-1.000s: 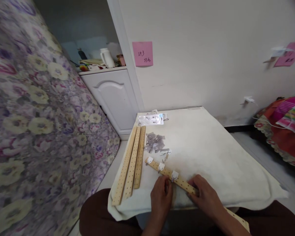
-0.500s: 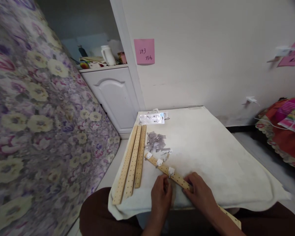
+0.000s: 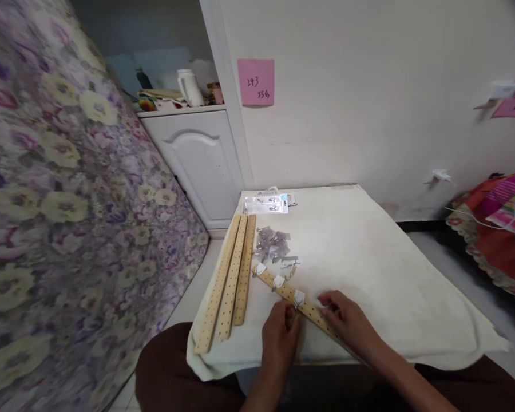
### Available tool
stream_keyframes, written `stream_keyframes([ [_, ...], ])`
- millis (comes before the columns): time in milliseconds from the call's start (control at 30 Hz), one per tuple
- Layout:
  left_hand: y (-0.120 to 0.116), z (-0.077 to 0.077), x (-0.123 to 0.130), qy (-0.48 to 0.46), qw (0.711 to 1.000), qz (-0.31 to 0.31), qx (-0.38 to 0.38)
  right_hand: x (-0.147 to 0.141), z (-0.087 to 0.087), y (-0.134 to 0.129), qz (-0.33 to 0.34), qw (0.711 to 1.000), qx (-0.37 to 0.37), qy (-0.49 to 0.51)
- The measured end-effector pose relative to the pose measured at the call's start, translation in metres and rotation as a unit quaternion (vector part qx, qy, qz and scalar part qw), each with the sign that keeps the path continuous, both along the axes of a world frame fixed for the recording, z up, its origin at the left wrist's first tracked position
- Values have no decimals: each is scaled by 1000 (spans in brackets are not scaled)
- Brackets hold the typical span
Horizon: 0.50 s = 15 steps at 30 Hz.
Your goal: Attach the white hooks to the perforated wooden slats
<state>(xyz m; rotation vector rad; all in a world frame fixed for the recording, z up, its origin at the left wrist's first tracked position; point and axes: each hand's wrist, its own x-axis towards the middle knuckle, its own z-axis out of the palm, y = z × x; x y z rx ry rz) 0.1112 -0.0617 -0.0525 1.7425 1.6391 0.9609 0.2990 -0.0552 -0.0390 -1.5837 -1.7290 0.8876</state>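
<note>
A perforated wooden strip (image 3: 313,314) lies slantwise before me, with three white tags (image 3: 278,281) and small metal clasps attached along its far part. My left hand (image 3: 280,333) is closed at the strip's left edge, by the nearest tag; its fingertips pinch something I cannot make out. Over the strip's right side is my right hand (image 3: 347,320), its fingers curled and thumb near the index finger; what they hold, if anything, is too small to tell. Beyond the strip lies a pile of small clear bags (image 3: 272,245) with metal pieces.
Three more perforated strips (image 3: 218,286) lie along the left side of the cloth-covered table (image 3: 369,257). A clear plastic package (image 3: 264,203) is at the far left corner. A floral curtain (image 3: 90,200) hangs left; a white cabinet (image 3: 197,166) stands behind.
My right hand has let go of the strip and risen slightly above it, fingers now curled. My left hand stays near the nearest tag. The view has shifted slightly.
</note>
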Motion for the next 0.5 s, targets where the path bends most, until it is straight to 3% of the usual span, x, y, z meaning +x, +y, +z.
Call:
stream_keyframes([
  [233, 2, 3, 0, -6, 1000, -1, -4, -18, 7, 42, 83, 994, -16, 66],
  [367, 1, 3, -1, -12, 1000, -7, -13, -24, -1, 47, 119, 990, -19, 76],
  [500, 1, 2, -1, -11, 1000, -6, -14, -26, -4, 47, 106, 992, -23, 63],
])
